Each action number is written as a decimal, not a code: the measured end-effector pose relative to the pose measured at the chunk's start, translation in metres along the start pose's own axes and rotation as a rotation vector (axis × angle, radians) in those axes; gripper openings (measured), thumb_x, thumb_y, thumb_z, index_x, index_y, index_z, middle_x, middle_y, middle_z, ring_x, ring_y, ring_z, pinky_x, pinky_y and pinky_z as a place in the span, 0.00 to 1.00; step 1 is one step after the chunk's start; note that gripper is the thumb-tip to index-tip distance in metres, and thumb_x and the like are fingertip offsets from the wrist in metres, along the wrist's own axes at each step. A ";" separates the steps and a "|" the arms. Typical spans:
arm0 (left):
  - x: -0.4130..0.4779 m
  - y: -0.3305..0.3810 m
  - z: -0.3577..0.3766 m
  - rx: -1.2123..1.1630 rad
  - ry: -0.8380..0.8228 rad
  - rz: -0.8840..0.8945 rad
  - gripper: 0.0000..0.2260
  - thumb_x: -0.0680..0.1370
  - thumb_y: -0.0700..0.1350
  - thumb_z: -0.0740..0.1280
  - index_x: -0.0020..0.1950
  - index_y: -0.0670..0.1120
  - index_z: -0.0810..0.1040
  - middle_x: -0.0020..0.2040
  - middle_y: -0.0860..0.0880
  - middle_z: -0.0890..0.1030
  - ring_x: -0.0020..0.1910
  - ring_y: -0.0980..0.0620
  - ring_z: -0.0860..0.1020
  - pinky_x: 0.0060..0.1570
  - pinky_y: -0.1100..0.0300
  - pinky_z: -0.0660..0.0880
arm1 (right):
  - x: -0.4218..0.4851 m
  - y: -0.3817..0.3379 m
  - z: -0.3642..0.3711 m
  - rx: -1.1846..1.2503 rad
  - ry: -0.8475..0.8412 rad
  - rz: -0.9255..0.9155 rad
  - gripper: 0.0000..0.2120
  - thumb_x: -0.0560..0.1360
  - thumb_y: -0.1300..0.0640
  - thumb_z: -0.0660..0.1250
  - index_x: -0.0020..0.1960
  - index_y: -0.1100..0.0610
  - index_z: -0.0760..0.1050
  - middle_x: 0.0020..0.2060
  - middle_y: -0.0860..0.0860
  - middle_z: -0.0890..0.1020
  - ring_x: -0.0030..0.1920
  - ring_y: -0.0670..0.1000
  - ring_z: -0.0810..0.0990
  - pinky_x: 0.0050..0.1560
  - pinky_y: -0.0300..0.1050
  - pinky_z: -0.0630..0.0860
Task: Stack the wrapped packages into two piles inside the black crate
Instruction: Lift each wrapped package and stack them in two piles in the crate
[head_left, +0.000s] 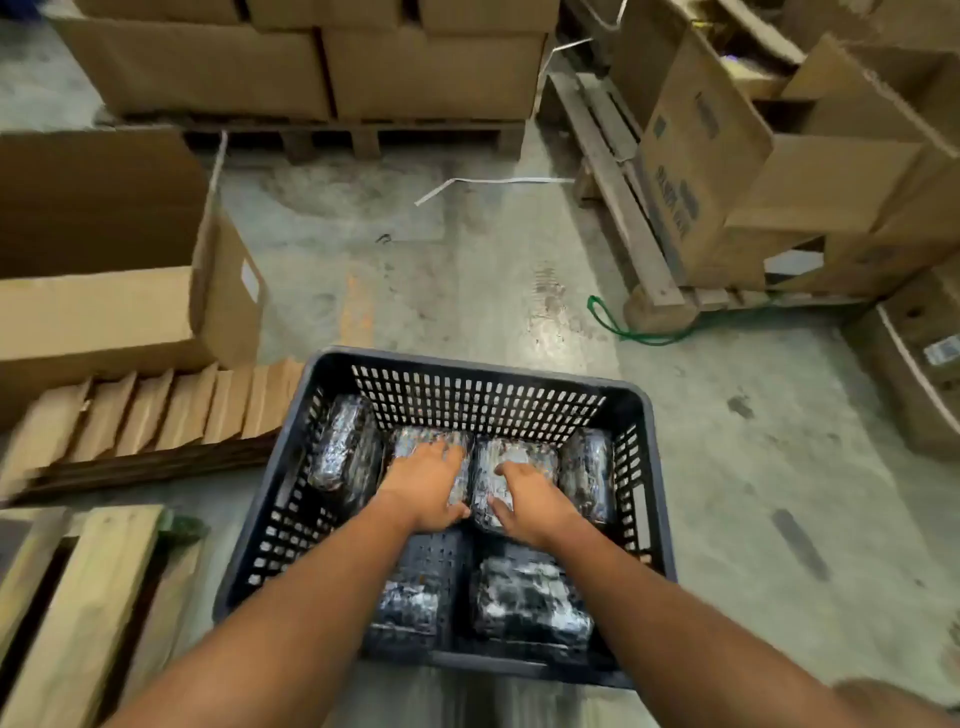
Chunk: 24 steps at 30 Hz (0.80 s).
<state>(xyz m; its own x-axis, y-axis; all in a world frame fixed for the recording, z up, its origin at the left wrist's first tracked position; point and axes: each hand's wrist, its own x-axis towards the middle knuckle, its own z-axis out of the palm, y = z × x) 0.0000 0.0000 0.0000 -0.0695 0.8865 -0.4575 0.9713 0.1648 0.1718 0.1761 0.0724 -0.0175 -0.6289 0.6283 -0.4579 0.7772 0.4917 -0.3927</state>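
Crate (332, 410) on concrete floor, both arms reaching in.

Far-left package (340, 447) leans on the wall, outboard of the left fingers.

Left hand (427, 486): palm down on a package (415, 439), fingers spread over its top, thumb hooked at its near edge. Looks like a grip forming; lift not evident.

Right hand (530, 501): same posture on the neighbouring package (519, 452), fingers apart, pressing its top.

Far-right package (589, 470) stands just outboard of the right fingers.

Two near packages (524, 603) lie below the wrists.

Judgement: stacking step; packages are scattered, piles not built. Next move needs firm pinches, then squaring each one onto a base.
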 end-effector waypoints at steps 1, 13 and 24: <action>0.011 0.000 0.014 -0.006 -0.024 0.013 0.41 0.76 0.61 0.68 0.81 0.44 0.54 0.79 0.41 0.61 0.77 0.41 0.61 0.70 0.43 0.68 | 0.010 0.009 0.015 -0.017 -0.011 0.009 0.28 0.83 0.47 0.64 0.78 0.58 0.62 0.72 0.62 0.72 0.69 0.63 0.74 0.68 0.57 0.73; 0.075 -0.033 0.105 -0.039 -0.202 0.044 0.41 0.83 0.44 0.62 0.73 0.55 0.28 0.75 0.49 0.26 0.75 0.40 0.28 0.72 0.34 0.39 | 0.058 0.068 0.092 -0.279 -0.064 0.033 0.65 0.70 0.44 0.80 0.83 0.48 0.31 0.76 0.57 0.28 0.78 0.64 0.29 0.80 0.61 0.38; 0.079 -0.042 0.118 -0.005 -0.139 0.080 0.42 0.81 0.47 0.65 0.77 0.57 0.32 0.77 0.50 0.28 0.74 0.43 0.29 0.74 0.36 0.41 | 0.060 0.074 0.099 -0.326 0.022 -0.021 0.55 0.75 0.71 0.68 0.82 0.42 0.33 0.78 0.60 0.31 0.78 0.68 0.31 0.75 0.63 0.33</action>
<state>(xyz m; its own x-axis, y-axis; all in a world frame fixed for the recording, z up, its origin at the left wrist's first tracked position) -0.0192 0.0119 -0.1465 0.0402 0.8283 -0.5588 0.9712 0.0991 0.2167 0.1936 0.0871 -0.1533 -0.6470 0.6272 -0.4336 0.7323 0.6695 -0.1245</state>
